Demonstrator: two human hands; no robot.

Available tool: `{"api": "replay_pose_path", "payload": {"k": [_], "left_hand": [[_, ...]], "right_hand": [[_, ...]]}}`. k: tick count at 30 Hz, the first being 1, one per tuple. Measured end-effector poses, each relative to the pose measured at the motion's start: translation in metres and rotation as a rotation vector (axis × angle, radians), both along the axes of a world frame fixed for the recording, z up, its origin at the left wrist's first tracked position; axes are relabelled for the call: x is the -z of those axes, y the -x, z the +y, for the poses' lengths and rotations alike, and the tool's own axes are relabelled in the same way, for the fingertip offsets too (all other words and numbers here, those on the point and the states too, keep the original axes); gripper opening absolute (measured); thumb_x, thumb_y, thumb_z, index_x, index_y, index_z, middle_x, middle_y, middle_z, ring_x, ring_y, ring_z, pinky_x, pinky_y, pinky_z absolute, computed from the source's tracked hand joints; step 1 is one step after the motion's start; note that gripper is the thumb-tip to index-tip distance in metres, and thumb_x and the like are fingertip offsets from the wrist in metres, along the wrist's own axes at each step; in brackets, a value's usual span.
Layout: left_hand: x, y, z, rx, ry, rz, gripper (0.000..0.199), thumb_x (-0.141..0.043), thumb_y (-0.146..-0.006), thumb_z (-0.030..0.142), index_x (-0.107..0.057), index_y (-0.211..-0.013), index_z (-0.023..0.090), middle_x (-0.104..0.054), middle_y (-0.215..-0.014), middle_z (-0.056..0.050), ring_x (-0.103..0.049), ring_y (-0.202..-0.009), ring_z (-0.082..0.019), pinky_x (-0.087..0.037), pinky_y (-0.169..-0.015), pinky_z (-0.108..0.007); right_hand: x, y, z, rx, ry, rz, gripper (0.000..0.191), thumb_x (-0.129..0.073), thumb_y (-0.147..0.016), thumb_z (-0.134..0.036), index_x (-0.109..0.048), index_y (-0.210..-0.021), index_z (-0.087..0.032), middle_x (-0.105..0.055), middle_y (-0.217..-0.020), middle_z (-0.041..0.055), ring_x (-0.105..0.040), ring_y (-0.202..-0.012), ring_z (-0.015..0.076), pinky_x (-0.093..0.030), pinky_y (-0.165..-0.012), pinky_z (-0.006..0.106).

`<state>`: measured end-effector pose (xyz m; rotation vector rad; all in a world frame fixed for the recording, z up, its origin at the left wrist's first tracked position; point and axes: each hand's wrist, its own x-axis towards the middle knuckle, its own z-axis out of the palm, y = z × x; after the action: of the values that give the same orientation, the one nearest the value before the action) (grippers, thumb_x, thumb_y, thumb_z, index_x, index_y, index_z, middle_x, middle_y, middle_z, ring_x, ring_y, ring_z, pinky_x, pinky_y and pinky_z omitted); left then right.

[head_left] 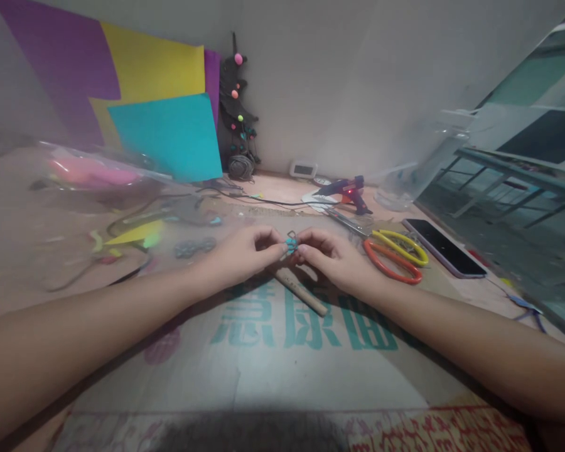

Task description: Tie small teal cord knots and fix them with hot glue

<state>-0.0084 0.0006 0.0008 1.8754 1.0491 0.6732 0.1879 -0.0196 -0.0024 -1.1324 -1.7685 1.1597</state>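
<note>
Two bare forearms are reaching in from the lower corners over a sheet of cardboard (282,383) printed with large green characters, and the hands are meeting near the middle. The left hand (252,254) is pinching from the left and the right hand (334,257) from the right, each with its thumb and curled forefinger drawn nearly together. Between the two sets of fingertips is sitting a tiny teal piece (290,246), its edges touching both thumbs and its middle showing in the narrow gap; a small dark loop (291,234) is sticking up just above it. The piece is small and slightly blurred, so the loop is perhaps bent wire. Below the hands a brown stick (306,297) is lying aslant on the cardboard, its upper end running under the fingers. To the right of the right hand, scissors (398,257) with one yellow and one orange handle are resting with their blades pointing away, and a dark-screened phone (445,248) is lying just beyond them. Farther back, a glue gun (346,190) is showing a red light near a clear container (400,182). On the left, small dark pieces (195,247) are lying near the left wrist, with a bag of pink material (94,171) farther back. Behind, a teal sheet (169,138) is leaning upright beside a dark ornament (235,113) dotted with coloured balls.
</note>
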Motion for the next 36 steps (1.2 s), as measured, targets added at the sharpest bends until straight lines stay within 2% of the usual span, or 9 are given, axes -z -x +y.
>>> {"api": "replay_pose_path", "payload": {"k": [10, 19, 23, 27, 30, 33, 36], "left_hand": [[0.0005, 0.0003, 0.0007, 0.002, -0.021, 0.012, 0.022, -0.054, -0.084, 0.037, -0.063, -0.081, 0.017, -0.064, -0.067, -0.001, -0.053, -0.056, -0.012, -0.037, -0.048, -0.021], [-0.0022, 0.0003, -0.0005, 0.012, -0.064, 0.050, 0.022, -0.053, -0.085, 0.036, -0.064, -0.080, 0.017, -0.066, -0.071, -0.001, -0.057, -0.063, -0.014, -0.039, -0.055, -0.023], [0.0018, 0.0008, 0.0017, 0.015, -0.069, 0.012, 0.021, -0.054, -0.085, 0.035, -0.063, -0.078, 0.017, -0.066, -0.070, -0.001, -0.058, -0.063, -0.014, -0.040, -0.055, -0.022], [0.0043, 0.0009, 0.0030, 0.018, 0.000, -0.038, 0.021, -0.052, -0.086, 0.036, -0.062, -0.081, 0.018, -0.064, -0.066, 0.000, -0.056, -0.056, -0.013, -0.039, -0.049, -0.021], [0.0039, 0.0010, 0.0029, 0.011, -0.031, -0.022, 0.021, -0.052, -0.086, 0.036, -0.061, -0.081, 0.018, -0.063, -0.067, 0.000, -0.056, -0.058, -0.013, -0.039, -0.049, -0.021], [0.0030, 0.0009, 0.0027, -0.001, -0.052, -0.004, 0.021, -0.053, -0.086, 0.036, -0.061, -0.081, 0.017, -0.064, -0.070, -0.001, -0.057, -0.062, -0.013, -0.040, -0.052, -0.022], [0.0021, 0.0007, 0.0021, 0.003, -0.058, 0.008, 0.022, -0.053, -0.086, 0.036, -0.062, -0.080, 0.017, -0.064, -0.069, -0.001, -0.056, -0.060, -0.013, -0.039, -0.052, -0.022]], "right_hand": [[0.0024, -0.0024, 0.0018, -0.005, -0.069, -0.056, 0.014, -0.054, -0.089, -0.033, -0.058, -0.087, -0.019, -0.067, -0.080, 0.0015, -0.062, -0.071, 0.0135, -0.047, -0.065, 0.026], [0.0007, -0.0004, -0.0002, 0.020, -0.020, -0.091, 0.020, -0.054, -0.091, -0.037, -0.056, -0.083, -0.019, -0.065, -0.073, -0.0010, -0.052, -0.053, 0.0087, -0.041, -0.050, 0.022], [0.0004, -0.0015, -0.0004, 0.016, -0.018, -0.093, 0.026, -0.052, -0.092, -0.042, -0.059, -0.084, -0.019, -0.066, -0.075, 0.0000, -0.052, -0.054, 0.0091, -0.042, -0.052, 0.023], [0.0018, -0.0038, 0.0018, -0.019, -0.060, -0.045, 0.036, -0.043, -0.096, -0.047, -0.061, -0.084, -0.017, -0.067, -0.080, 0.0030, -0.058, -0.066, 0.0122, -0.046, -0.060, 0.025], [0.0040, -0.0047, 0.0035, -0.020, -0.063, -0.035, 0.027, -0.050, -0.093, -0.043, -0.060, -0.087, -0.018, -0.067, -0.079, 0.0017, -0.062, -0.073, 0.0135, -0.048, -0.068, 0.026], [0.0051, -0.0045, 0.0038, -0.024, -0.051, -0.028, 0.020, -0.056, -0.090, -0.038, -0.060, -0.089, -0.019, -0.067, -0.079, 0.0008, -0.061, -0.070, 0.0127, -0.048, -0.065, 0.025], [0.0042, -0.0040, 0.0030, -0.020, -0.045, -0.037, 0.020, -0.056, -0.090, -0.038, -0.059, -0.087, -0.018, -0.066, -0.078, 0.0003, -0.059, -0.066, 0.0114, -0.046, -0.061, 0.024]]}}
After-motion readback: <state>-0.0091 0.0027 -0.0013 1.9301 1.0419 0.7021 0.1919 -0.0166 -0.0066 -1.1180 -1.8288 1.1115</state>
